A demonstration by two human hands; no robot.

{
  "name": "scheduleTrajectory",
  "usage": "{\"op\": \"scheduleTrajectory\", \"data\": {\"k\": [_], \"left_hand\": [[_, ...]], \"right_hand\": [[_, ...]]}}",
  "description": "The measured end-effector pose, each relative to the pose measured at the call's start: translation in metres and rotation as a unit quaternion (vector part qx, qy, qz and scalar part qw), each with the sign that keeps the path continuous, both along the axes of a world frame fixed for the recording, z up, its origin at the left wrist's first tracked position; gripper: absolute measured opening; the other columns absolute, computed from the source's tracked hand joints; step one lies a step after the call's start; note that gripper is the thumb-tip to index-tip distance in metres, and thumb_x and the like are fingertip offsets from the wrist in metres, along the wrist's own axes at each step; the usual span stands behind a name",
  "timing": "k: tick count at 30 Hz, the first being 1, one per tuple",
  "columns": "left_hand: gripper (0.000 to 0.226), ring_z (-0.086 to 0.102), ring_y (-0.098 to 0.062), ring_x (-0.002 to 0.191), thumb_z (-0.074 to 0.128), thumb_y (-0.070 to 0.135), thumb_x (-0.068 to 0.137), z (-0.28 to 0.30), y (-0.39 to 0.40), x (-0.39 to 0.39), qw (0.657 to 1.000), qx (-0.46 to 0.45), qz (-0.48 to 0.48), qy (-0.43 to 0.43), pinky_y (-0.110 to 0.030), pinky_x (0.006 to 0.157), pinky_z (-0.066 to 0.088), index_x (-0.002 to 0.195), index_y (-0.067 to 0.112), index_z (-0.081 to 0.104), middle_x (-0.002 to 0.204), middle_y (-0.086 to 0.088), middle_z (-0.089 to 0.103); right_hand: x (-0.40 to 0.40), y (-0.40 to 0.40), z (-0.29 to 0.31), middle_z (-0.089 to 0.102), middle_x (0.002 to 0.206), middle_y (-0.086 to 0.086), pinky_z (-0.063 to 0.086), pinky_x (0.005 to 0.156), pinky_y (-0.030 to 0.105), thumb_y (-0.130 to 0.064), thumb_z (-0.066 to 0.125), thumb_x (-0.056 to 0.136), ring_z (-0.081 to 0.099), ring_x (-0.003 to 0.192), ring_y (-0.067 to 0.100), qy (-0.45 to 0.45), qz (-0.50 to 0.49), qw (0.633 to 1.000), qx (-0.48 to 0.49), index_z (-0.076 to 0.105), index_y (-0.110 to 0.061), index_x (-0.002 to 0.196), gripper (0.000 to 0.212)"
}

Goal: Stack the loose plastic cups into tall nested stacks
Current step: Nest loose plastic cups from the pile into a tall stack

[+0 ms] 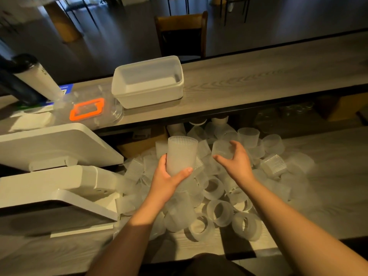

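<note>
The left hand point(169, 183) grips a nested stack point(181, 154); the right hand point(235, 159) grips one cup point(222, 149), both above the cup pile point(219, 196) at the wood-grain counter's point(328, 206) middle. One white tub point(148, 81) sits on the raised ledge point(258, 78); one chair point(181, 34) stands beyond.

1. A café or drinks-shop service counter, seen from the staff side.
2. At 9 o'clock, two white point-of-sale terminals point(59, 144).
3. At 12 o'clock, a raised wooden customer ledge point(258, 80), with a chair point(181, 34) beyond.
4. At centre, heaped frosted plastic cups point(219, 196).
</note>
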State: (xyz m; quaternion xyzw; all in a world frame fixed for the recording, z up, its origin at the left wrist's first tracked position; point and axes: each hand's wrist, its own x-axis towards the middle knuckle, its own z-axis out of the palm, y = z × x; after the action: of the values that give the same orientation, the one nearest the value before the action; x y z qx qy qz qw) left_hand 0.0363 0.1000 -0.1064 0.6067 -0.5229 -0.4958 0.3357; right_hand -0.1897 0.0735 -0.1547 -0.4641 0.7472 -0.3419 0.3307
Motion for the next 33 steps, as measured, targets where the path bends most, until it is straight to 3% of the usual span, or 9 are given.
{"op": "scheduleTrajectory", "data": {"k": [6,11,17,20,23,29,33], "left_hand": [[0.083,0.058,-0.011,0.106,0.086,0.052,0.065,-0.001,0.011,0.011,0.999,-0.001,-0.034,-0.014,-0.026,0.077,0.053,0.132,0.028,0.044,0.121,0.009,0.055],[0.097,0.058,-0.011,0.111,0.082,0.066,0.054,0.000,0.025,0.031,0.997,-0.006,-0.067,-0.031,-0.036,0.087,0.057,0.136,0.033,0.043,0.126,0.010,0.054],[0.079,0.054,-0.002,0.107,0.088,0.047,0.066,0.009,0.048,0.048,0.989,-0.038,-0.124,-0.070,-0.037,0.090,0.055,0.130,0.042,0.042,0.120,0.024,0.051],[0.091,0.054,-0.009,0.110,0.086,0.057,0.060,0.011,0.059,0.052,0.982,-0.046,-0.158,-0.093,-0.041,0.091,0.056,0.137,0.038,0.041,0.125,0.014,0.051],[0.087,0.054,-0.012,0.111,0.088,0.050,0.064,0.012,0.070,0.054,0.974,-0.062,-0.188,-0.111,-0.038,0.091,0.055,0.135,0.040,0.040,0.126,0.012,0.050],[0.086,0.055,-0.010,0.109,0.087,0.054,0.060,0.011,0.089,0.060,0.961,-0.091,-0.221,-0.136,-0.038,0.090,0.054,0.133,0.042,0.043,0.124,0.013,0.053],[0.087,0.053,-0.012,0.110,0.087,0.051,0.062,0.013,0.098,0.063,0.950,-0.107,-0.248,-0.158,-0.039,0.093,0.052,0.136,0.040,0.042,0.127,0.013,0.051]], "right_hand": [[0.008,0.030,0.020,0.046,0.148,0.004,0.044,0.105,0.038,-0.040,0.077,0.084,0.047,0.132,0.021,-0.072,-0.027,0.997,-0.021,0.039,-0.019,0.147,0.077],[0.017,0.058,0.033,0.048,0.142,0.000,0.041,0.094,0.029,-0.042,0.073,0.087,0.046,0.119,0.010,-0.127,-0.077,0.988,-0.050,0.044,-0.021,0.144,0.067],[0.030,0.091,0.048,0.053,0.139,-0.001,0.045,0.103,0.037,-0.049,0.070,0.085,0.052,0.124,0.015,-0.184,-0.132,0.969,-0.095,0.050,-0.023,0.139,0.064],[0.040,0.112,0.061,0.058,0.134,0.000,0.048,0.106,0.047,-0.057,0.069,0.079,0.058,0.119,0.016,-0.243,-0.124,0.955,-0.111,0.052,-0.022,0.138,0.071],[0.053,0.130,0.073,0.061,0.130,0.003,0.049,0.104,0.047,-0.054,0.070,0.076,0.062,0.117,0.017,-0.295,-0.102,0.941,-0.132,0.050,-0.017,0.141,0.077],[0.078,0.160,0.084,0.050,0.145,-0.002,0.042,0.112,0.046,-0.068,0.065,0.069,0.047,0.133,0.015,-0.212,-0.067,0.966,-0.133,0.047,-0.029,0.143,0.086],[0.083,0.176,0.085,0.049,0.141,-0.007,0.044,0.110,0.043,-0.064,0.066,0.076,0.047,0.130,0.012,-0.155,-0.044,0.978,-0.135,0.046,-0.033,0.141,0.075]]}}
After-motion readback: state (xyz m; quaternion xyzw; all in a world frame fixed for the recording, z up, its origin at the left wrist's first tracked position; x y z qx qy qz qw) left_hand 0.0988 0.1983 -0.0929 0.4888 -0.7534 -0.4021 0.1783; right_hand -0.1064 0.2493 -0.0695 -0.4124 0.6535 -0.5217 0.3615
